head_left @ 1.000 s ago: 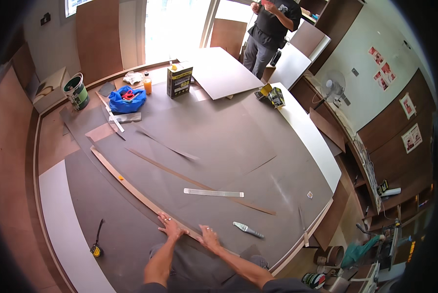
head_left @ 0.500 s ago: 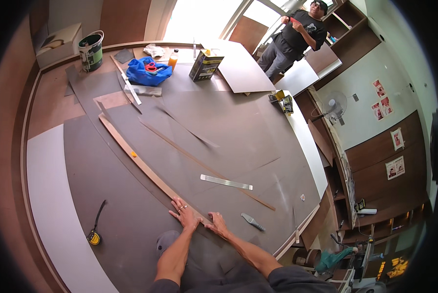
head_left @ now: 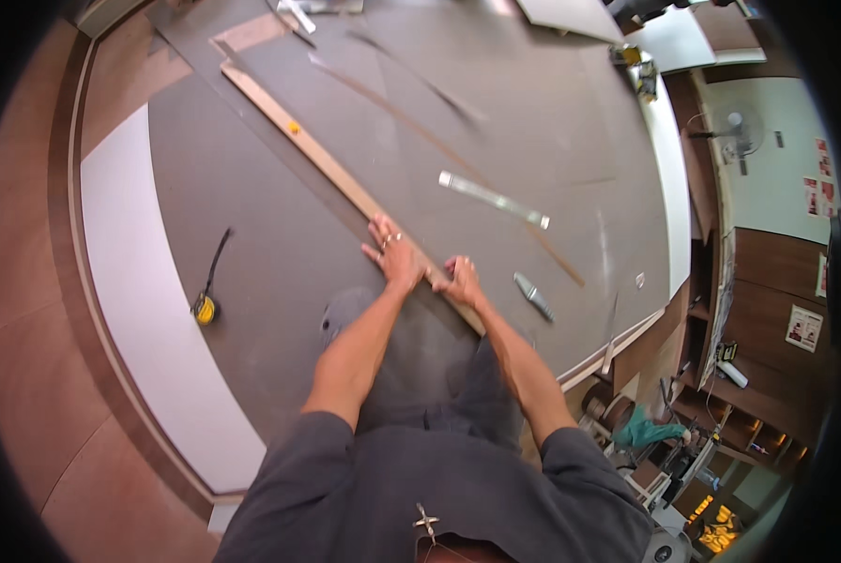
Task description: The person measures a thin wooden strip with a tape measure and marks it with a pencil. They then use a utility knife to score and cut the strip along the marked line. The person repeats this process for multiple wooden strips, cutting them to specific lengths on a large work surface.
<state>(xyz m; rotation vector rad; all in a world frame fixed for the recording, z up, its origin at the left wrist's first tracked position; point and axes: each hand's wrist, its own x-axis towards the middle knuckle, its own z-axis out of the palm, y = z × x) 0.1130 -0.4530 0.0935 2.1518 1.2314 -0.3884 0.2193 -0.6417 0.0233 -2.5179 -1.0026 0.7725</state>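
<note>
A long, narrow wooden strip (head_left: 317, 155) lies diagonally across a big grey board (head_left: 252, 216) on the floor. My left hand (head_left: 394, 255) presses flat on the strip's near part, fingers spread, a ring on one finger. My right hand (head_left: 460, 279) rests on the strip just beside it, closer to the strip's near end. Neither hand grips anything. My knees rest on the board below the hands.
A yellow tape measure (head_left: 205, 305) with its strap lies left of me. A metal ruler (head_left: 494, 198) and a utility knife (head_left: 533, 296) lie right of the hands. A white panel (head_left: 148, 310) borders the grey board. Thin offcut strips (head_left: 420, 131) lie further out.
The view has tipped down and closer to the board; the far bucket, blue bag and the standing person have left the picture. Both hands stay pressed on the strip.
</note>
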